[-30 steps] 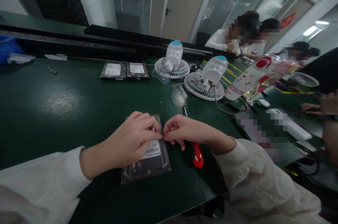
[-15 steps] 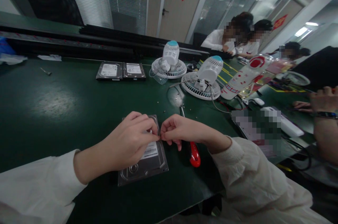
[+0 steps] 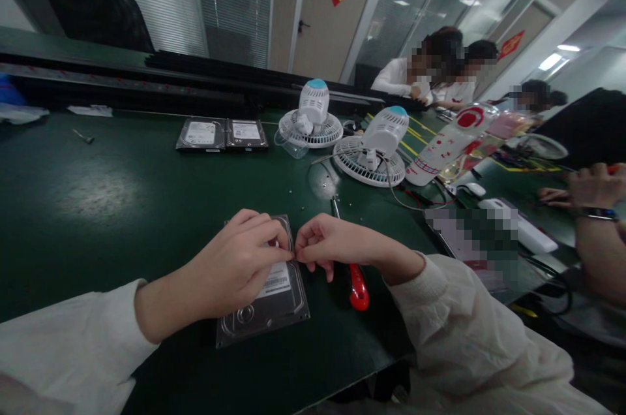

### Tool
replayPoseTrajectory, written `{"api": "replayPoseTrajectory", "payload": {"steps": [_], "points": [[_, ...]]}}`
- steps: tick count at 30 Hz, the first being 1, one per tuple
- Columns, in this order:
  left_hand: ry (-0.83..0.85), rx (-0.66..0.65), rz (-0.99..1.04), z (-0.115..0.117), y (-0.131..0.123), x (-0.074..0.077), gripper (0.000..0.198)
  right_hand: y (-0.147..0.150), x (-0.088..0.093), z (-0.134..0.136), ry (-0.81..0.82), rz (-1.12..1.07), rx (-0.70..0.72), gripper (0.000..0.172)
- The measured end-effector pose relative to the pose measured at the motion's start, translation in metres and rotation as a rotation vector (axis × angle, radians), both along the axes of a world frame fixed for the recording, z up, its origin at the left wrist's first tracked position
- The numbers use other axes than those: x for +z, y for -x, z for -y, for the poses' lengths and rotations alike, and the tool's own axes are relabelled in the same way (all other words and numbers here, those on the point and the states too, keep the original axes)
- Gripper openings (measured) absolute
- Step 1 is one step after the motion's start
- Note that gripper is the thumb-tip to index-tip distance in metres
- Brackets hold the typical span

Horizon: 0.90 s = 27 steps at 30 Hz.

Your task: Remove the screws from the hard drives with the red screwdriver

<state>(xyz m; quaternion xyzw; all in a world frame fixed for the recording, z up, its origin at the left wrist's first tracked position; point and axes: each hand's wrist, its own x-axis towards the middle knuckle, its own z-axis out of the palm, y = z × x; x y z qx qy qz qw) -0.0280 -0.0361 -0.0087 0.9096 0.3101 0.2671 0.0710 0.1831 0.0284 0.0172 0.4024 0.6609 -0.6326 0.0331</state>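
Note:
A hard drive [image 3: 276,314] with a white label lies flat on the green table in front of me. My left hand [image 3: 252,255] rests over its upper part, thumb and forefinger pinched at the drive's right edge. My right hand [image 3: 325,242] meets it there, its fingertips pressed together at the same edge. Whatever lies between the fingertips is too small or hidden to make out. A screwdriver [image 3: 358,288] with a red handle lies under and beside my right hand, its shaft pointing away from me. Several tiny screws [image 3: 325,184] are scattered beyond its tip.
Two more hard drives [image 3: 201,133] lie side by side farther back. Two white fans [image 3: 313,111] rest face down, a cable beside them. A white bottle [image 3: 447,141] stands at right, near a white mouse [image 3: 472,189]. Another person's hand [image 3: 594,186] shows at far right.
The view has shifted very slightly. Both hands keep their pinched pose at the hard drive's right edge, and the drive and screwdriver stay in place.

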Motion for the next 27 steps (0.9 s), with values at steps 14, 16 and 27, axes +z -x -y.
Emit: {"api": "replayPoseTrajectory", "payload": {"steps": [14,16,27], "points": [[-0.001,-0.016,0.024,0.0011,0.0017,-0.0012,0.035,-0.0018,-0.0017,-0.0015,0.014,-0.025,0.012,0.008],[0.001,-0.022,0.030,0.0006,0.0016,-0.0014,0.035,-0.0021,-0.0024,-0.0016,0.015,-0.029,0.015,0.009],[-0.003,-0.025,0.028,0.0014,0.0018,-0.0005,0.034,-0.0002,-0.0003,-0.0005,0.011,-0.025,0.005,0.009]]}}
